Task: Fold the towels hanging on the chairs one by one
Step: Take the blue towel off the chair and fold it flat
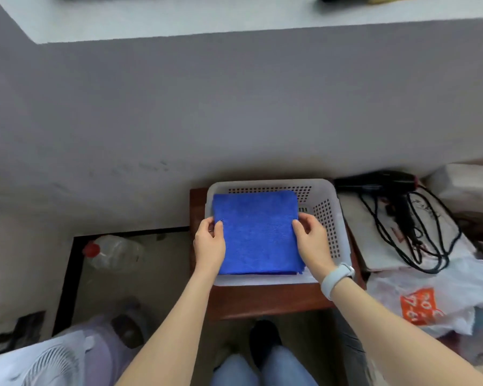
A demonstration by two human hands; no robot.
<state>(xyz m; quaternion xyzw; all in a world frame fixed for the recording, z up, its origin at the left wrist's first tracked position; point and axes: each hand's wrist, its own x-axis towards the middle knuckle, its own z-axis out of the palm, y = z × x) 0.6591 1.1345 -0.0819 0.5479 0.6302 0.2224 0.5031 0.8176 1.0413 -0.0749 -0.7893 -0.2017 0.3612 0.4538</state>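
Brown surface point(262, 300) against grey wall point(234, 107). White perforated basket point(329, 218) at its far edge; black dryer point(374, 182) with cord at right. Blue towel point(258, 232), folded square and flat, in basket. Left hand point(209, 243) and right hand point(311, 240) fingers pinch towel's side edges.

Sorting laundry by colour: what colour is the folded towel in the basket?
Solid blue towel, in the white basket; head view.

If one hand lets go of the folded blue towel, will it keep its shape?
Probably not: the blue towel looks like soft layered cloth, so the free side would likely sag. It seems light, held only at the edges by the left hand and right hand.
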